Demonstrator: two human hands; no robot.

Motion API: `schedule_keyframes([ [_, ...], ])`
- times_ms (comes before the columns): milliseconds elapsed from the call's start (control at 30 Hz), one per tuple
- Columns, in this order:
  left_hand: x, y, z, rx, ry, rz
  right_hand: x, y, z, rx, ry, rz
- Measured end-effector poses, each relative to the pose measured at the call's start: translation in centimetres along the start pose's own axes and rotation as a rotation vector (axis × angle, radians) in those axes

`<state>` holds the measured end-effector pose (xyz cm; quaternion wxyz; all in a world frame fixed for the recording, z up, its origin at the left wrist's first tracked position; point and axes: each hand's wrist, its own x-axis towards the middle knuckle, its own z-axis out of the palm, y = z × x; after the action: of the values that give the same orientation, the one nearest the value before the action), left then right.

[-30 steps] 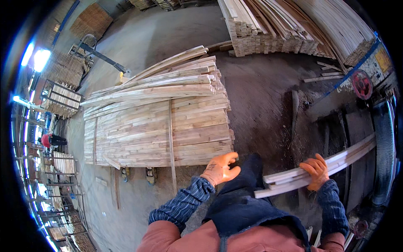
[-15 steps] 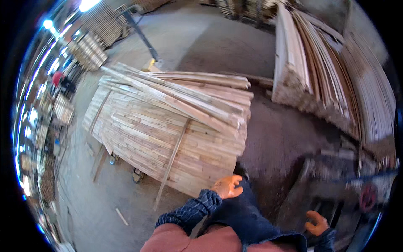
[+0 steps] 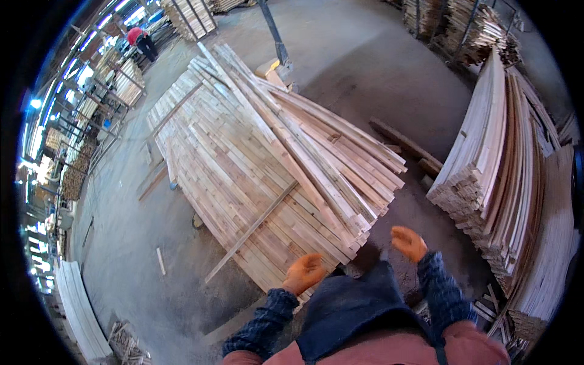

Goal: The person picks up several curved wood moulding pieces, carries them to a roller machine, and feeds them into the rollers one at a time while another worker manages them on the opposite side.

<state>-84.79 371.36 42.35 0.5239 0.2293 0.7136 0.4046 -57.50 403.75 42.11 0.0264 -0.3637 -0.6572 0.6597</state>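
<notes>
My left hand (image 3: 304, 274), in an orange work glove, is just over the near end of a broad stack of wooden boards (image 3: 243, 176). Its fingers are loosely bent and hold nothing; whether they touch the wood I cannot tell. To the right, past the stack's corner, my right hand (image 3: 409, 243) hangs in the air in a matching glove, fingers curved and apart, with nothing in it. Loose long strips (image 3: 292, 152) lie slantwise along the stack's right side. A thin wooden crosspiece (image 3: 252, 230) lies across its top and juts out to the left.
A tall bundle of long boards (image 3: 471, 164) stands at the right. A dark post (image 3: 272, 30) rises beyond the stack. Small wood pieces, one a short stick (image 3: 160, 261), lie on the floor at left. Far left, a person in red (image 3: 137, 36) bends near more timber.
My view has turned, so the board stack now points away from me. My right hand has risen from the lower right to beside the stack's near end. The left stays near the stack.
</notes>
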Motion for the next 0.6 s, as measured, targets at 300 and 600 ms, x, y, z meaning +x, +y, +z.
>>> schedule_keyframes([
  [300, 13.8, 3.0, 12.9, -0.38, 0.498, 0.019, 27.2, 4.5, 2.1, -0.14, -0.317, 0.083],
  [600, 24.6, 2.8, 14.6, -0.143, 1.077, -0.309, 34.2, 7.8, 6.9, -0.116, -0.471, 0.18],
])
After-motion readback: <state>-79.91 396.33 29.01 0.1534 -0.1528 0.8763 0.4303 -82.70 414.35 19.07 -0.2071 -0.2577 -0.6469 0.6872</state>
